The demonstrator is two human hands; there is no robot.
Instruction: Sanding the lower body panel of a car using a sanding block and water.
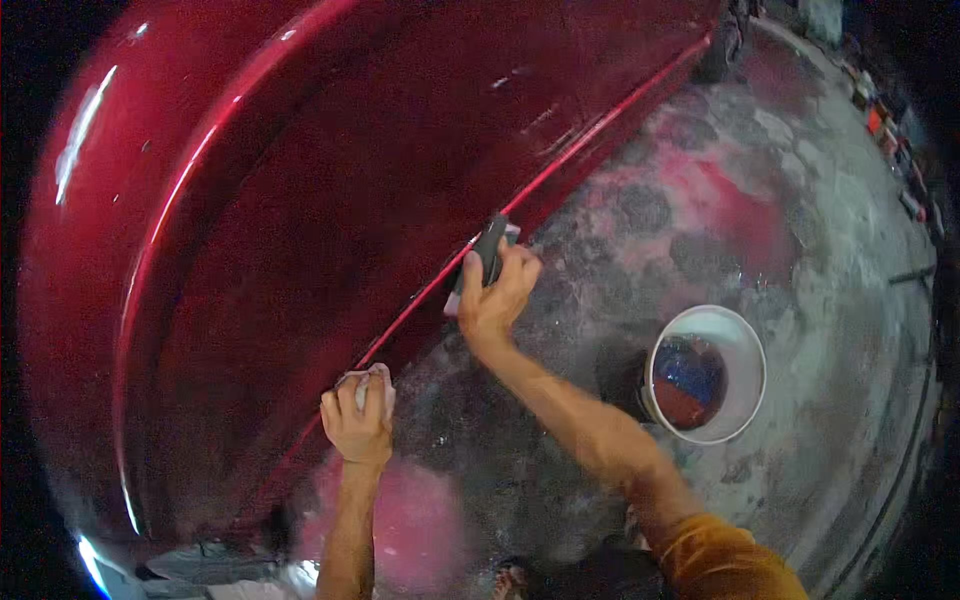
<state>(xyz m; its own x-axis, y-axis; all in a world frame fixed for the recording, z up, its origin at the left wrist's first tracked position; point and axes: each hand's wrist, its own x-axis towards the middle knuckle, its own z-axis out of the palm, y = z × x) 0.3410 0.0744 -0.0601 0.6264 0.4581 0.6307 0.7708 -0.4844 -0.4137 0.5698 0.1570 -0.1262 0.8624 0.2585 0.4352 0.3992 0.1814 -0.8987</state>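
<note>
A glossy dark-red car body panel [300, 200] fills the upper left, with a bright ridge running diagonally along its lower edge. My right hand [500, 290] grips a dark rectangular block [490, 240] with a pale underside, held on that ridge at the centre. Lower left, my left hand [355, 425] has its curled fingers on a pale pinkish cloth or pad [383, 385] against the same edge of the panel. The underside of each held item against the panel is hidden.
A white bucket [750, 375] holding liquid stands right of my right forearm on the mottled grey floor [820, 300] with pink stains. Small cluttered objects [878, 125] line the far right edge. A dark object [735, 40] stands beyond the panel's far end.
</note>
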